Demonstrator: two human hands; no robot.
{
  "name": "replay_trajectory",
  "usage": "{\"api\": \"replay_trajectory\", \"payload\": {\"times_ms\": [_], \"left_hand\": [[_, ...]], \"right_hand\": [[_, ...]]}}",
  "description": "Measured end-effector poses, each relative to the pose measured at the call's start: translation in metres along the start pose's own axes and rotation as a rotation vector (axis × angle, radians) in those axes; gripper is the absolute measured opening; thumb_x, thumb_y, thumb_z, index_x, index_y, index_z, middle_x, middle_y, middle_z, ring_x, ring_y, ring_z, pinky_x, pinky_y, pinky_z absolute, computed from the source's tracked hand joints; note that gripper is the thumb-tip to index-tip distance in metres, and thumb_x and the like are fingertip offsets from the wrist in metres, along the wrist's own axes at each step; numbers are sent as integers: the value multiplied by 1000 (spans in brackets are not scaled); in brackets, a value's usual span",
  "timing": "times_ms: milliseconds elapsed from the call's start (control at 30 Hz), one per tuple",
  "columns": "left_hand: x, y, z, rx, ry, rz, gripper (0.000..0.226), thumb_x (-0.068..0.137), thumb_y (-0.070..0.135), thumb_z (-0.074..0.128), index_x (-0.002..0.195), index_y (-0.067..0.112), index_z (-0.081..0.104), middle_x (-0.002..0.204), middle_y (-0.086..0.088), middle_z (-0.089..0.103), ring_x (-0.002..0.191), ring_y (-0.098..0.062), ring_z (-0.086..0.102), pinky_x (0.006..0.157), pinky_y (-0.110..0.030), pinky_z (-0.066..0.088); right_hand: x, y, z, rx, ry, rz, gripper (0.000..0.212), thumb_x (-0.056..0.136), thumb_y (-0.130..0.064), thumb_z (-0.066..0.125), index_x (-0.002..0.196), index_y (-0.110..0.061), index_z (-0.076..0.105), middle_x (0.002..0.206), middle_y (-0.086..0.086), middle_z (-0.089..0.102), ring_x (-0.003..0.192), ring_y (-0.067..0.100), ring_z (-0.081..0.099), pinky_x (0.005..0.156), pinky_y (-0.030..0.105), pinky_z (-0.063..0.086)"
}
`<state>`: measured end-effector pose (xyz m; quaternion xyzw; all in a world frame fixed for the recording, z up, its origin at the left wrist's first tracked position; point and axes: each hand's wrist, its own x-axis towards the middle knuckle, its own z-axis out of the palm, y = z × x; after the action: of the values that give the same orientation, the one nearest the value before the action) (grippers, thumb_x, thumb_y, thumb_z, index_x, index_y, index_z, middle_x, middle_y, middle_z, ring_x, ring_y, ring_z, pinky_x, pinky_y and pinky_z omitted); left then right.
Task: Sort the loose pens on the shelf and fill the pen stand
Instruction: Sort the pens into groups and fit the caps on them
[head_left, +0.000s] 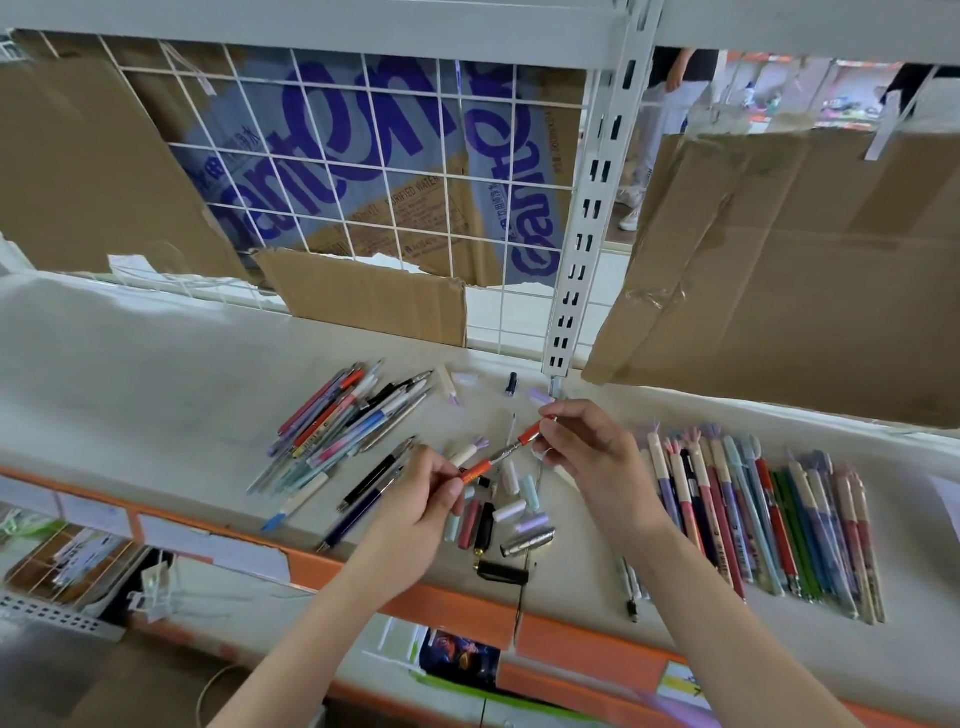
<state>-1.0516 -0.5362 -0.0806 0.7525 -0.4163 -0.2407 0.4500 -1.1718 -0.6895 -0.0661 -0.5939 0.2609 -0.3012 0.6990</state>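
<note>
1. The left hand pinches the lower end of an orange pen between thumb and curled fingers, above the middle of the white shelf
2. The right hand pinches an orange cap at the upper end with its fingertips; the other fingers are curled
3. Between pen and cap a thin metal tip shows, so the two orange parts are a little apart, in one line that rises toward the right
4. Both hands hold the pen in the air, above a group of loose caps which lie on the shelf: white, pale green, lilac, dark red, black and one silver
5. To the left of the hands lies an unsorted pile of pens, crossing each other; some dark pens lie just beside it, nearer to the left hand
6. To the right lies a row of pens, side by side and almost parallel, many with pastel bodies and small figure tops
7. At the back of the shelf, near the white metal post, there are some more small caps and one short dark piece
8. Behind the shelf stands a white wire grid with cardboard behind and before it; another cardboard sheet hangs at the right
9. I cannot find any pen stand in this view
</note>
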Motion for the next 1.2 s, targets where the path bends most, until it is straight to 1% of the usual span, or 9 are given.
{"api": "replay_trajectory", "payload": {"times_ms": [233, 467, 600, 767, 833, 900, 967, 1067, 1200], "left_hand": [[1, 6, 6, -27, 18, 17, 12, 97, 5, 43, 85, 9, 44, 66, 6, 51, 60, 0, 50, 61, -13, 40], [-5, 2, 30, 118, 135, 73, 35, 94, 3, 47, 77, 30, 32, 61, 6, 46, 54, -1, 48, 53, -16, 36], [-6, -1, 37, 182, 137, 49, 19, 95, 6, 46, 85, 21, 38, 62, 6, 48, 53, -5, 47, 51, -19, 34], [8, 13, 30, 142, 69, 77, 29, 96, 13, 45, 79, 31, 32, 67, 1, 56, 58, -12, 54, 56, -30, 41], [11, 18, 25, 117, 24, 105, 17, 97, 17, 47, 86, 29, 41, 71, 12, 56, 61, 1, 53, 57, -15, 38], [14, 15, 15, 172, 15, 93, 7, 96, 25, 48, 96, 20, 53, 78, 15, 58, 68, 6, 55, 60, -10, 39], [18, 2, -1, 285, 81, 49, 10, 95, 24, 51, 99, 16, 56, 85, 9, 60, 75, -1, 58, 63, -12, 43], [19, -22, -25, 536, 214, -30, 5, 90, 17, 58, 90, 14, 55, 85, 1, 58, 73, -13, 58, 56, -21, 37], [15, -44, -42, 740, 227, -124, 13, 86, 22, 62, 92, 10, 59, 96, -8, 57, 85, -27, 57, 63, -32, 42]], "right_hand": [[-3, -1, 5, -121, -49, -74, 14, 88, 3, 57, 93, -10, 62, 75, -1, 70, 68, 9, 62, 65, 19, 49], [-12, 9, 13, -64, 8, -59, 11, 90, 4, 54, 95, -4, 49, 76, 11, 66, 62, 12, 58, 63, 20, 49], [-9, 10, 13, -101, 18, -39, 11, 91, 3, 53, 94, -6, 49, 76, 12, 63, 61, 10, 56, 61, 18, 47], [-2, 3, 14, -71, 24, -25, 22, 91, 3, 54, 110, -5, 46, 83, 18, 67, 62, 10, 57, 63, 19, 49], [2, -4, 10, -65, 16, -28, 26, 90, 4, 55, 112, -7, 46, 81, 15, 67, 62, 11, 56, 61, 22, 48], [7, -12, -1, -99, 51, -27, 27, 90, 2, 57, 112, -9, 48, 76, 14, 65, 59, 15, 53, 54, 23, 44], [13, -17, -19, -321, 108, -23, 26, 89, -8, 62, 110, -16, 50, 75, 11, 66, 55, 13, 52, 51, 18, 39], [16, -16, -46, -809, 120, -17, 25, 88, -19, 64, 110, -19, 51, 74, 4, 64, 57, 4, 56, 49, 6, 38], [10, 2, -57, -1198, 86, -28, 15, 93, -16, 55, 107, -11, 51, 81, 4, 61, 63, 10, 49, 53, 13, 33]]}}
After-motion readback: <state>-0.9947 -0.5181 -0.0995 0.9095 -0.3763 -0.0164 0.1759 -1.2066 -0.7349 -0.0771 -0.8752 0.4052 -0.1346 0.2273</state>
